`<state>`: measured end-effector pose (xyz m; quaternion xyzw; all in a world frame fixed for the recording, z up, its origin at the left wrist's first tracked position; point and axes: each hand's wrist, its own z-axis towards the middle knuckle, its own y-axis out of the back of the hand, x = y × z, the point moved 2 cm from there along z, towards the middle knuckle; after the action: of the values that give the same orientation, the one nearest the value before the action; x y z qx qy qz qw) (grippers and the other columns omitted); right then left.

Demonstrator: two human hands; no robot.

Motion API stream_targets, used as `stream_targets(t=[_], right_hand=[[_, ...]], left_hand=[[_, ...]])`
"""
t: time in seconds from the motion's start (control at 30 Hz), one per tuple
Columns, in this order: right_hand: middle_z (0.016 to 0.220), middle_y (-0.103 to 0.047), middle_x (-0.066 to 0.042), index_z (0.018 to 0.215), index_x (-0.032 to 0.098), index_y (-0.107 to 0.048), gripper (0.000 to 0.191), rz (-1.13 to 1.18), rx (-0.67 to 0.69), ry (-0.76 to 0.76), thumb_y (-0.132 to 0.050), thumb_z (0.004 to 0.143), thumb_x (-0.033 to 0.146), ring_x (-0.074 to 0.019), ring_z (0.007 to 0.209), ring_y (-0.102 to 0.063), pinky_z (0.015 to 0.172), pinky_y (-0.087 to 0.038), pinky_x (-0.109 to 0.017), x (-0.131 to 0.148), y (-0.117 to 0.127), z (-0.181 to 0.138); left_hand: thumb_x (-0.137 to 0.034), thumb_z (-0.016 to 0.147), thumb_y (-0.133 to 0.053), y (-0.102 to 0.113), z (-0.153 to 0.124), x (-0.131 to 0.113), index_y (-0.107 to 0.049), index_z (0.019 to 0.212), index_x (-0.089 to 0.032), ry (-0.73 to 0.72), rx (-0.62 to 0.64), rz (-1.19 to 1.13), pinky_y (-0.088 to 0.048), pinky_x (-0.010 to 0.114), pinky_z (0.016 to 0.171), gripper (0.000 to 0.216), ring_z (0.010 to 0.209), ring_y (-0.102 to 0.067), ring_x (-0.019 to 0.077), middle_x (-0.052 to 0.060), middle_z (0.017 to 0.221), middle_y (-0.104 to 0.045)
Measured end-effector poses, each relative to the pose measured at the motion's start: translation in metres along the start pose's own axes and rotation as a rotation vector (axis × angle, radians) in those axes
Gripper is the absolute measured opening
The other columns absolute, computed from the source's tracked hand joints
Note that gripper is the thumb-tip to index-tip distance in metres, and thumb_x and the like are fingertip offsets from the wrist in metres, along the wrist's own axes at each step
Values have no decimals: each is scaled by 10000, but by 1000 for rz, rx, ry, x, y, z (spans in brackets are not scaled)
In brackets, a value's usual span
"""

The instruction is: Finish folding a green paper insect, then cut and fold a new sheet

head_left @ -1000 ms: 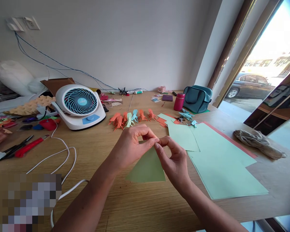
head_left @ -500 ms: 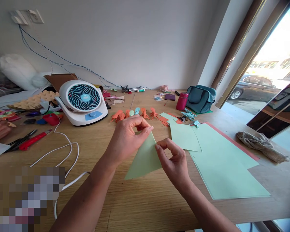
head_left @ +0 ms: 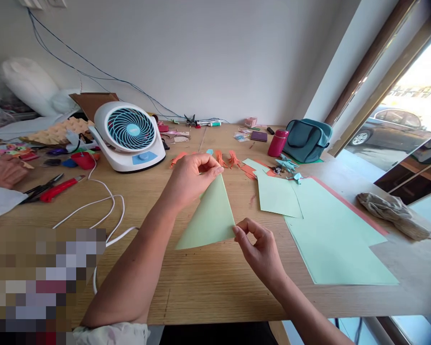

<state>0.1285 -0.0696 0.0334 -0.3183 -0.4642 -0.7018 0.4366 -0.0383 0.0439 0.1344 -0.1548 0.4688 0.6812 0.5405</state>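
A pale green sheet of paper (head_left: 210,218), folded to a triangle shape, is held up over the wooden table between both hands. My left hand (head_left: 196,178) pinches its top corner between thumb and fingers. Lower down, my right hand (head_left: 255,239) pinches the right corner with thumb and forefinger. Behind my left hand stand several folded orange paper figures (head_left: 233,159), partly covered by it. To the right of my hands lie a smaller green sheet (head_left: 278,196) and a stack of larger green sheets (head_left: 341,244).
At the left stand a white fan (head_left: 131,136) and red-handled scissors (head_left: 59,189), with a white cable (head_left: 109,191) winding nearby. Another person's hand (head_left: 7,171) rests at the far left. A pink thermos (head_left: 278,143) and teal bag (head_left: 305,140) are at the back right.
My right hand has slid down the paper's right edge to its lower corner. More of the green triangle's face now shows. The view has shifted slightly.
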Motion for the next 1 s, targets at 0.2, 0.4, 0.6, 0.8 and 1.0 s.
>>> stream_targets(t=[0.2, 0.4, 0.6, 0.8, 1.0], right_hand=[[626, -544, 21, 655, 201, -516, 334, -13, 53, -41, -540, 952, 353, -120, 604, -480, 603, -376, -247, -6, -1, -10], [626, -531, 17, 655, 205, -501, 334, 11, 41, -57, -561, 943, 362, -126, 609, -483, 601, -389, -256, -20, 3, -19], [884, -674, -43, 1018, 213, -655, 256, 121, 3, -123, -561, 944, 439, -181, 813, -602, 755, -476, -301, -24, 12, -9], [751, -604, -5, 872, 202, -663, 246, 173, 116, -148, -619, 902, 442, -157, 727, -535, 701, -427, -279, -17, -3, 0], [627, -432, 29, 685, 198, -563, 327, 245, 9, -193, -605, 909, 433, -127, 615, -364, 585, -306, -272, -28, -4, 1]], left_hand=[[-327, 825, -628, -8, 3, 5, -653, 721, -163, 42, 59, 48, -442, 266, 705, 195, 727, -589, 156, 5, 701, -648], [-318, 852, -599, -4, 7, 16, -663, 769, -163, 30, 48, 55, -447, 283, 802, 187, 856, -624, 175, 25, 821, -697], [-302, 816, -635, -10, 8, 19, -673, 742, -160, 61, 80, 35, -454, 284, 769, 165, 801, -618, 162, 21, 793, -702], [-312, 808, -648, -30, 5, 15, -686, 749, -166, 79, 159, -14, -463, 284, 727, 162, 760, -608, 155, 18, 771, -692], [-426, 783, -727, -31, 6, 21, -687, 985, -181, 163, 133, -237, -492, 286, 745, 321, 841, -632, 168, 35, 892, -683]])
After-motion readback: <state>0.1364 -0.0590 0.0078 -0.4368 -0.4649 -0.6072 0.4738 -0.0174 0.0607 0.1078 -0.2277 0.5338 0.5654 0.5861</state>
